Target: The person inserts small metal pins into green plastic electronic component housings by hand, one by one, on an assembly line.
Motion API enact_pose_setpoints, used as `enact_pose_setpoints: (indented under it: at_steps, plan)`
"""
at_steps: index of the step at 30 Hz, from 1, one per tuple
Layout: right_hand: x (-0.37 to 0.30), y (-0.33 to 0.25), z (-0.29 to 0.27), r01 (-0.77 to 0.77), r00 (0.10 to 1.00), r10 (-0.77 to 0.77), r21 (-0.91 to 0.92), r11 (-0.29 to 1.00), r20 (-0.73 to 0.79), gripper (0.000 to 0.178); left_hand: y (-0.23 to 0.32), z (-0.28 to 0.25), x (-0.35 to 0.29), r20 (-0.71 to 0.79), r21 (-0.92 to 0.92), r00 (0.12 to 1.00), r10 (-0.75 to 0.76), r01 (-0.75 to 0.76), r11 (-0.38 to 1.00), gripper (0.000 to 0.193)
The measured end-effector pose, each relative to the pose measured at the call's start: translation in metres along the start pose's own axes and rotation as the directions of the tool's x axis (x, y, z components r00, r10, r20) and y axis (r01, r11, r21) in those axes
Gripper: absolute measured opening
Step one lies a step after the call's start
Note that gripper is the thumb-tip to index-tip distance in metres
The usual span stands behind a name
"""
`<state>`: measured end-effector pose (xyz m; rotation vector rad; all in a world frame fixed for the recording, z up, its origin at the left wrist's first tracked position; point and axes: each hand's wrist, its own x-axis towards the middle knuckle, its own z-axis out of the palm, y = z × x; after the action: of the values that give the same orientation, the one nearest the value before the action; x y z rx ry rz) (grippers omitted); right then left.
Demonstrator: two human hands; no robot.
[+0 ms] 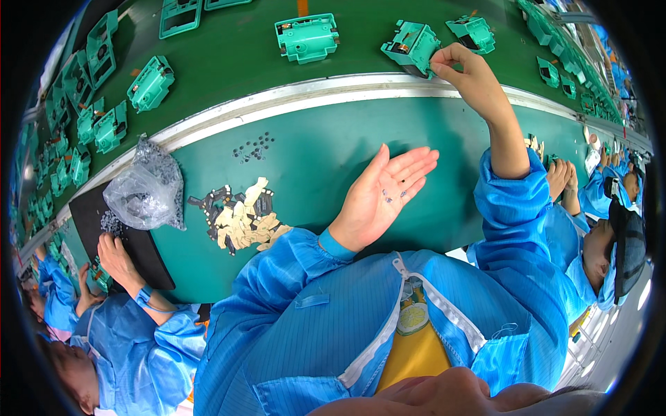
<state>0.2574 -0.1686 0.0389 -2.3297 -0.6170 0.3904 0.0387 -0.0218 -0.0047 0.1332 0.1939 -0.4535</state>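
My left hand (pixel 380 195) is held palm up over the green bench, its fingers stretched out. A few tiny dark parts (pixel 395 197) lie loose on the palm and fingers. At the near edge of the conveyor, my right hand (pixel 461 69) pinches thumb and forefinger together against the right corner of a teal plastic housing (pixel 411 46). That housing sits tilted, with a dark piece along its near side. Whatever is between those fingertips is hidden. Close behind it stands another teal housing (pixel 472 33).
A pale metal rail (pixel 291 91) divides bench from conveyor. Another teal housing (pixel 306 37) lies on the belt, among several. On the bench are scattered small dark parts (pixel 254 147), a cream-and-black pile (pixel 243 216) and a clear bag (pixel 147 187). A co-worker's hand (pixel 118 260) reaches in left.
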Motion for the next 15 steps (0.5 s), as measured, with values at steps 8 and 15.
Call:
enact_pose_setpoints:
  at_steps: [8, 15]
  plan:
    - [0.000, -0.010, 0.004, -0.017, 1.000, 0.018, -0.055, 0.998, 0.017, 0.016, 0.001, 0.000, 0.000, -0.001, -0.002, 1.000, -0.001, 0.001, 1.000, 0.068]
    - [0.006, -0.010, 0.003, -0.007, 1.000, 0.007, -0.004, 1.000, 0.020, 0.019, 0.001, 0.000, 0.000, -0.001, -0.006, 1.000, -0.012, 0.012, 1.000, 0.068]
